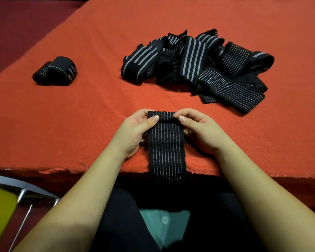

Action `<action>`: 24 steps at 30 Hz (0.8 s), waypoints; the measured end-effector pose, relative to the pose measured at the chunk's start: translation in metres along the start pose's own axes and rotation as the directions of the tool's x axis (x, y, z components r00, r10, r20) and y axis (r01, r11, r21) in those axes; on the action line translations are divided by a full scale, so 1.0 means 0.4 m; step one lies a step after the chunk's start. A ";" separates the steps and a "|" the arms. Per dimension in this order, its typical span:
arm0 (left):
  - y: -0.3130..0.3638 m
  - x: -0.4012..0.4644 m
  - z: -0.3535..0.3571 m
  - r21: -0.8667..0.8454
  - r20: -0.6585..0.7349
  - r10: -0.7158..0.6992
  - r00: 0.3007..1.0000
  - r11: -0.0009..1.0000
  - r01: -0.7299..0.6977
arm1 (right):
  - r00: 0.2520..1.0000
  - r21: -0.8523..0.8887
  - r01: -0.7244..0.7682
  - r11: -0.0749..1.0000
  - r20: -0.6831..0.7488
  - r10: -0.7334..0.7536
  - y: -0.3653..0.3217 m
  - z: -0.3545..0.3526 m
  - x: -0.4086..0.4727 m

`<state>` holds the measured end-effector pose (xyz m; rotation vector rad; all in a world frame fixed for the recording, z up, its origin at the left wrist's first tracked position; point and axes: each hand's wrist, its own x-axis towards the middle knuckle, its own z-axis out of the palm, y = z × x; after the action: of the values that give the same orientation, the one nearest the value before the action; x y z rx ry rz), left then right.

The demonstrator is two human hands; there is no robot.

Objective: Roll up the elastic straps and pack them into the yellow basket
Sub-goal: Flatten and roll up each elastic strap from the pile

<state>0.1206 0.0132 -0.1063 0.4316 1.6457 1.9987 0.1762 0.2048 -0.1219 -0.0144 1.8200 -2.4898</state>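
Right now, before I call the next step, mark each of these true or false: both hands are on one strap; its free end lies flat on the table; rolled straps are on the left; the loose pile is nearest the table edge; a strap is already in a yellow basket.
1. Both the left hand and the right hand pinch the strap being rolled. True.
2. Its free end lies flat on the table. False: it hangs over the near edge.
3. Rolled straps sit on the left. True.
4. The loose pile is nearest the edge. False: it lies farther back, right.
5. A strap is in a basket. False: no basket is identifiable.
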 end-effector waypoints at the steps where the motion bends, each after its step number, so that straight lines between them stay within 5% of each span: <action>1: 0.001 -0.001 -0.001 0.006 0.010 -0.008 1.000 1.000 0.008 | 1.000 -0.005 0.001 1.000 0.001 -0.001 0.000 -0.001 0.001; 24: 0.000 -0.005 -0.008 -0.018 0.032 0.055 0.998 0.998 -0.055 | 0.998 0.054 -0.060 0.997 0.027 0.059 -0.021 0.006 -0.002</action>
<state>0.1205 0.0097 -0.1068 0.5055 1.6121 2.0332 0.1768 0.2052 -0.1134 0.0104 1.7157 -2.4859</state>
